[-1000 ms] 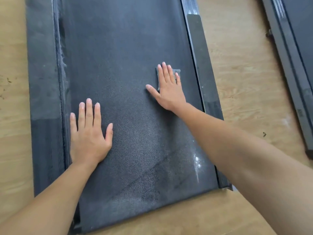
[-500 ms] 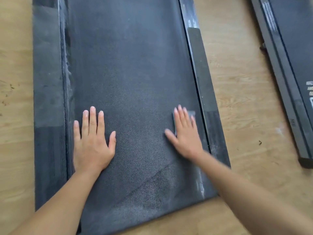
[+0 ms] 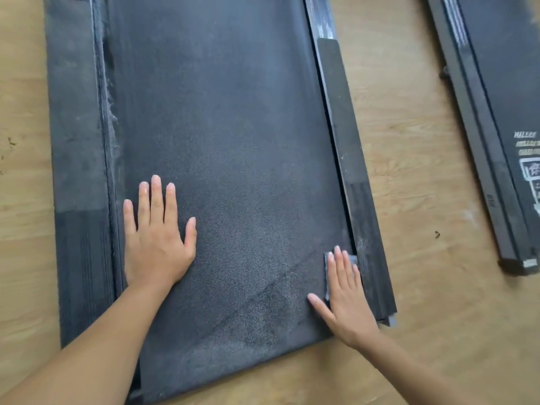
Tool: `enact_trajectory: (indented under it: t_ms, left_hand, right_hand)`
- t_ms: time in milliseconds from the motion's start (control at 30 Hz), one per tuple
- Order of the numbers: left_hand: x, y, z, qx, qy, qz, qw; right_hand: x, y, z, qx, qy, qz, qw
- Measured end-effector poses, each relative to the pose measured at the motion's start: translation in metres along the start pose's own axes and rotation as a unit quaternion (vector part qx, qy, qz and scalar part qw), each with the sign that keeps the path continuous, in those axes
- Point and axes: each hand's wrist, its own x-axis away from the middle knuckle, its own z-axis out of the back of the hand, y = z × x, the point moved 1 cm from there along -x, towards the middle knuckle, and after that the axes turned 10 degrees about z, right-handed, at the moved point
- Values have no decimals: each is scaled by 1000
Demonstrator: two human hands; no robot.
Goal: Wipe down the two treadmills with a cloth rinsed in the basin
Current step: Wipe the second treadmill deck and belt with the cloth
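Observation:
A black treadmill lies flat on the wooden floor and fills the middle of the head view. My right hand presses a small grey cloth flat onto the belt with straight fingers, close to the belt's right edge and near end; only the cloth's far and left edges show past the fingers. Flat on the belt near its left side lies my left hand, fingers straight, with nothing in it. A second black treadmill lies at the right edge of the view. The basin is out of sight.
The near treadmill's right side rail and dusty left side rail flank the belt. Bare wooden floor separates the two treadmills. White printed lettering marks the second treadmill.
My right hand has slid the cloth toward me along the belt's right side, from mid-belt to near the end. My left hand has stayed flat in the same spot.

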Motion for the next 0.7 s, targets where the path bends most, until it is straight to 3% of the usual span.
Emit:
enact_trajectory:
  t_ms: [100,400,533,700]
  left_hand:
    - [1,1,0,11,1,4,1000]
    - [1,-2,-9,9,4,0,1000]
    - [-1,-2,-10,9,-6,1,1000]
    - [-2,-5,-9,-11,-48,-3,999]
  right_hand:
    - [-7,-4,-1,-2,-9,-17,1000]
    - [-270,10,112,4,73,9,997]
    - [-225,-3,83,-12,88,-4,996]
    - [-96,-52,23,-54,35,13,998]
